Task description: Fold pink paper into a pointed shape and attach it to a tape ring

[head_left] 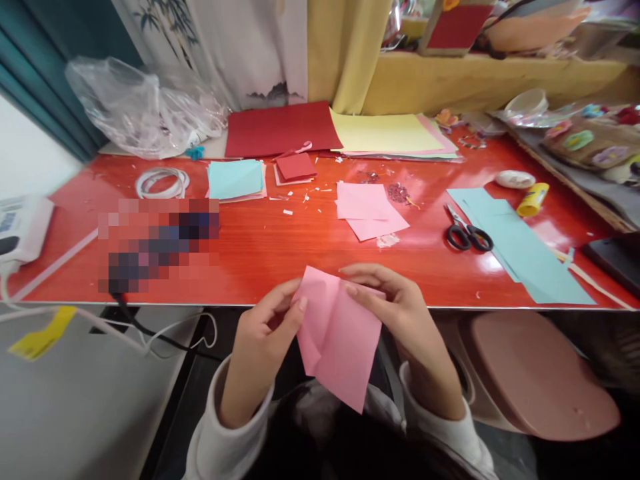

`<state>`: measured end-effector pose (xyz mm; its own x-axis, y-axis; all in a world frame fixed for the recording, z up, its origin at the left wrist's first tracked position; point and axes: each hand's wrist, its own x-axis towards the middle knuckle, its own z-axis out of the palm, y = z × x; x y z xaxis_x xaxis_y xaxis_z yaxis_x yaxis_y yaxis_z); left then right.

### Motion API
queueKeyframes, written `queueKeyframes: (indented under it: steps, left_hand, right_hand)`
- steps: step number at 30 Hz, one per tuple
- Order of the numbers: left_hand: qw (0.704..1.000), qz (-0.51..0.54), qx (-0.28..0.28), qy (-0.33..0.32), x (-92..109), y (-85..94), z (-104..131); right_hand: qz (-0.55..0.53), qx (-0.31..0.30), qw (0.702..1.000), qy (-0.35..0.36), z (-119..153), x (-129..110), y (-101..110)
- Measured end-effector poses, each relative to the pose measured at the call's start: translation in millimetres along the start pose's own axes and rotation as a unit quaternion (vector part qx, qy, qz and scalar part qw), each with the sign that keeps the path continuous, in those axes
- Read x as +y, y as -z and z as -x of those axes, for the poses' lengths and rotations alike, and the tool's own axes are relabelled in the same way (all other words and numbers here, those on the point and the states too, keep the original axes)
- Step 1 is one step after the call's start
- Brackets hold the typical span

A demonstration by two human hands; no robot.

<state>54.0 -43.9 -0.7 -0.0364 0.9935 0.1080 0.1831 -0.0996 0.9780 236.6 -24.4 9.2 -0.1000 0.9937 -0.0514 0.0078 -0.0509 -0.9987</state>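
At the desk (270, 260) edge: left hand (265, 330), right hand (400, 307), grip pinching pink paper (349, 347).
Crease (329, 320): uneven tugging could tear it.

Left hand (267, 327) at 7 o'clock in view, thumb (293, 321) and fingers (277, 298) pinched, thumb aimed at 1. Right hand (400, 303) at 4 o'clock, also pinching, thumb aimed at 10. Both wrists (241, 393) bare, angled inward toward 12.

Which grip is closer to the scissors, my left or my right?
Your right. The right grip is nearer you than the scissors and to their left, on the pink paper; the left grip is farther left.
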Motion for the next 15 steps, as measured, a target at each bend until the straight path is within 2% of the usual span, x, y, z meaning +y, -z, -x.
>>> queueKeyframes:
  steps: [4, 8, 10, 12, 15]
  left_hand:
    - [0.997, 0.072, 0.012, 0.041, 0.0, 0.8, -3.3]
    - [0.994, 0.053, -0.047, 0.079, 3.7, 4.2, -6.1]
    - [0.998, -0.001, -0.046, 0.053, 5.5, 6.7, -7.2]
    - [0.997, -0.058, -0.043, -0.005, 7.3, 9.3, -8.6]
    - [0.984, -0.109, -0.095, -0.109, 9.9, 12.0, -11.5]
  right_hand:
    - [0.010, -0.107, 0.992, -0.059, -7.2, -8.4, 10.2]
    - [0.016, -0.146, 0.988, -0.055, -10.1, -16.4, 12.7]
    - [0.014, -0.158, 0.985, -0.061, -10.9, -20.0, 13.3]
    - [0.010, -0.172, 0.983, -0.062, -12.0, -23.0, 14.6]
    - [0.018, -0.177, 0.982, -0.067, -14.0, -25.7, 17.5]
